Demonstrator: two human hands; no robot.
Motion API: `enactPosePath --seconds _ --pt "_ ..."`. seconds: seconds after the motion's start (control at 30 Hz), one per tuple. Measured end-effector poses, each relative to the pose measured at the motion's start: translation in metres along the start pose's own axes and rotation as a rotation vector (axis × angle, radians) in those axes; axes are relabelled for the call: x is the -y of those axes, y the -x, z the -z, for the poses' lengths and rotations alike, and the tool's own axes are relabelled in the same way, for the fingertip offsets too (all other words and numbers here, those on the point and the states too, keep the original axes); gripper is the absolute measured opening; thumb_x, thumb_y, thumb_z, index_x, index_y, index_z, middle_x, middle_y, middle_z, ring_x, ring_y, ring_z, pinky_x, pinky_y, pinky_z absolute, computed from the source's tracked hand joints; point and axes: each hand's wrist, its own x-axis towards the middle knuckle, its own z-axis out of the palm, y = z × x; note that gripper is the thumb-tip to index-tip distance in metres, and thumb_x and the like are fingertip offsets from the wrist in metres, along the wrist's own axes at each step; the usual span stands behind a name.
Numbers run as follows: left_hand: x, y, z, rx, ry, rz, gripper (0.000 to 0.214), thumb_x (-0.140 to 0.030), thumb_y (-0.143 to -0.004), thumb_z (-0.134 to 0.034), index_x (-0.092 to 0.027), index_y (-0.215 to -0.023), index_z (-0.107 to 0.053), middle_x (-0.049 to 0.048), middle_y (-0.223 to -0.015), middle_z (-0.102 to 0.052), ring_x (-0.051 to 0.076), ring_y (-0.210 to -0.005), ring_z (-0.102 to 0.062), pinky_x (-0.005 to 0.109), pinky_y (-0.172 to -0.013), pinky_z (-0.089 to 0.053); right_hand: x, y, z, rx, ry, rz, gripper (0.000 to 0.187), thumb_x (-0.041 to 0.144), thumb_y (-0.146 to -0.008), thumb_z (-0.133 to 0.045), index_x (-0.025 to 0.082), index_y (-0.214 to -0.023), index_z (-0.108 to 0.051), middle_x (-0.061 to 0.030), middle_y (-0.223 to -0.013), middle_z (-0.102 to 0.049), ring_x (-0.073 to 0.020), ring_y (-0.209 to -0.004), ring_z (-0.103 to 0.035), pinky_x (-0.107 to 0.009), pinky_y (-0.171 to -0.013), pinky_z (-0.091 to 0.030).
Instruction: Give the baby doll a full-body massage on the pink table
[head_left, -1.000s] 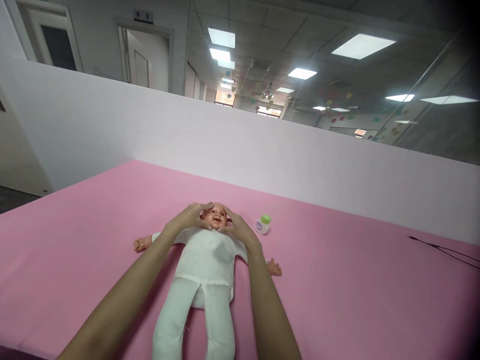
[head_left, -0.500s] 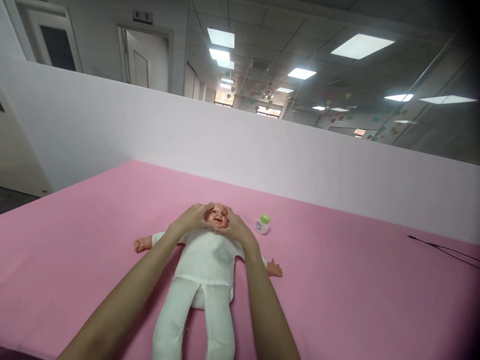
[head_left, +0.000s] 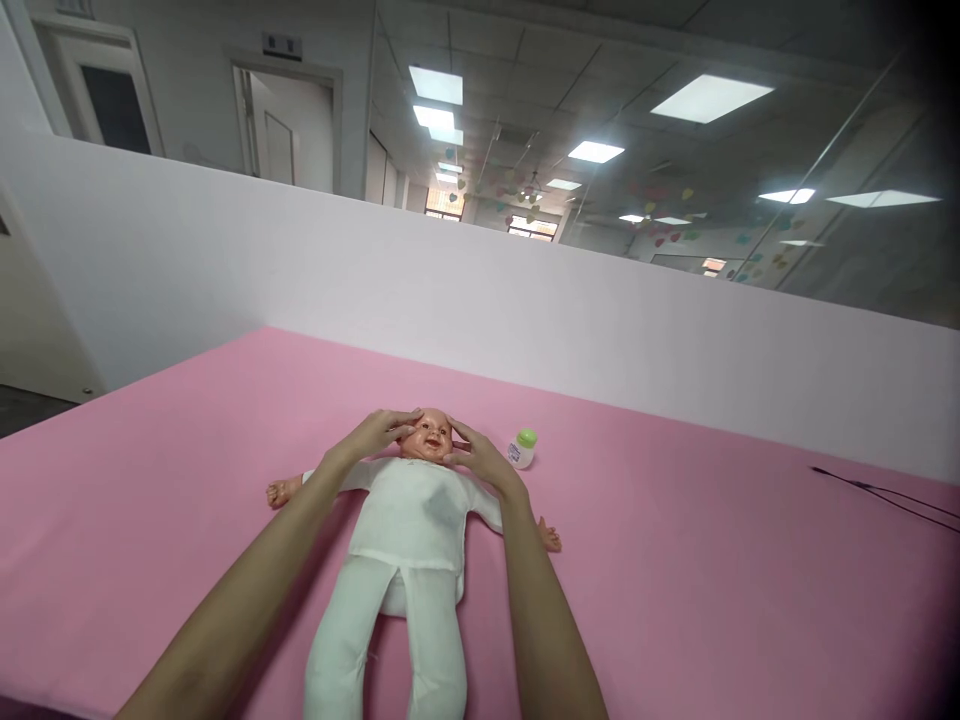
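Note:
A baby doll (head_left: pixel 409 525) in white clothes lies on its back on the pink table (head_left: pixel 712 560), head away from me. My left hand (head_left: pixel 375 434) rests against the left side of the doll's head, fingers stretched along its forehead and cheek. My right hand (head_left: pixel 478 456) lies against the right side of the head, fingers extended over the cheek. Both hands cup the face without gripping it. A small white bottle with a green cap (head_left: pixel 522 449) stands just right of the head, a little beyond my right hand.
A white partition wall (head_left: pixel 525 310) runs along the far edge of the table. A thin black cable (head_left: pixel 885 492) lies at the far right. Doors and ceiling lights show beyond the wall.
My fingers have slid outward from the doll's chin and mouth to the sides of its face. The view has tipped slightly.

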Motion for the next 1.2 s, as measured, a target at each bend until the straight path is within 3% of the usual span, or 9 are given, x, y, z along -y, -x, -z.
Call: enactPosePath --seconds 0.17,0.27,0.43,0.57,0.7,0.8,0.9,1.03,1.2 --pt "-0.022 0.02 0.001 -0.07 -0.064 0.035 0.057 -0.056 -0.1 -0.044 -0.023 -0.143 -0.062 0.0085 -0.144 -0.062 0.03 -0.127 -0.062 0.037 -0.103 -0.047 0.003 0.014 0.003 -0.028 0.206 -0.1 0.094 0.034 -0.074 -0.083 0.029 -0.157 -0.041 -0.0098 -0.16 -0.045 -0.0331 -0.135 -0.054 -0.046 -0.107 -0.047" --pt "-0.025 0.047 0.013 -0.055 -0.157 0.123 0.055 -0.058 -0.098 -0.045 -0.026 -0.136 -0.068 0.008 -0.139 -0.067 0.031 -0.122 -0.065 0.037 -0.098 -0.049 -0.002 0.037 0.011 -0.014 0.319 -0.219 0.086 0.038 -0.078 -0.08 0.026 -0.155 -0.045 -0.0117 -0.158 -0.047 -0.0322 -0.134 -0.055 -0.043 -0.106 -0.047" --pt "-0.003 0.099 0.04 -0.039 -0.395 0.305 0.051 -0.057 -0.091 -0.055 -0.025 -0.126 -0.073 0.0112 -0.129 -0.072 0.033 -0.11 -0.069 0.034 -0.084 -0.048 -0.021 0.088 0.029 -0.146 0.477 -0.312 0.062 0.04 -0.088 -0.068 0.024 -0.147 -0.055 -0.0114 -0.149 -0.057 -0.0294 -0.127 -0.06 -0.036 -0.098 -0.049" --pt "0.013 0.135 0.051 0.027 -0.493 0.451 0.044 -0.062 -0.082 -0.062 -0.026 -0.102 -0.075 0.0099 -0.103 -0.077 0.03 -0.087 -0.07 0.03 -0.065 -0.04 -0.029 0.116 0.036 -0.327 0.854 -0.497 0.044 0.04 -0.098 -0.056 0.01 -0.129 -0.066 -0.0207 -0.131 -0.065 -0.0335 -0.121 -0.06 -0.038 -0.094 -0.048" --pt "0.022 0.155 0.055 0.033 -0.511 0.5 0.027 -0.049 -0.076 -0.069 -0.024 -0.085 -0.065 0.0064 -0.088 -0.072 0.025 -0.076 -0.063 0.029 -0.059 -0.032 -0.034 0.128 0.034 -0.374 1.005 -0.717 0.057 0.054 -0.103 -0.041 0.006 -0.114 -0.07 -0.0271 -0.122 -0.065 -0.039 -0.122 -0.057 -0.044 -0.091 -0.048" --pt "0.024 0.161 0.056 -0.028 -0.503 0.491 0.02 -0.04 -0.073 -0.069 -0.023 -0.075 -0.059 0.0042 -0.082 -0.068 0.023 -0.072 -0.059 0.029 -0.058 -0.029 -0.039 0.134 0.033 -0.373 0.893 -0.771 0.063 0.06 -0.104 -0.033 0.009 -0.108 -0.069 -0.0254 -0.119 -0.066 -0.0374 -0.113 -0.062 -0.045 -0.087 -0.049" --pt "0.024 0.161 0.057 -0.147 -0.365 0.499 0.025 -0.042 -0.065 -0.077 -0.023 -0.075 -0.064 0.0023 -0.075 -0.066 0.022 -0.068 -0.058 0.028 -0.056 -0.03 -0.047 0.14 0.032 -0.422 0.741 -0.754 0.059 0.063 -0.101 -0.038 0.012 -0.097 -0.067 -0.0211 -0.101 -0.072 -0.0331 -0.093 -0.069 -0.042 -0.078 -0.05" --pt "0.03 0.16 0.059 -0.301 0.087 0.52 0.041 -0.044 -0.053 -0.087 -0.019 -0.083 -0.074 0.0019 -0.07 -0.066 0.021 -0.064 -0.059 0.028 -0.056 -0.04 -0.056 0.146 0.031 -0.498 0.171 -0.557 0.056 0.072 -0.089 -0.056 0.017 -0.083 -0.061 -0.0079 -0.059 -0.066 -0.0218 -0.053 -0.061 -0.034 -0.056 -0.048" --pt "0.04 0.154 0.048 -0.518 0.495 0.509 0.053 -0.051 -0.052 -0.094 -0.015 -0.085 -0.074 0.0059 -0.076 -0.071 0.019 -0.067 -0.063 0.029 -0.06 -0.05 -0.059 0.143 0.023 -0.724 -0.462 -0.304 0.049 0.058 -0.062 -0.089 0.016 -0.076 -0.067 -0.0003 -0.059 -0.062 -0.0125 -0.05 -0.054 -0.025 -0.048 -0.046"
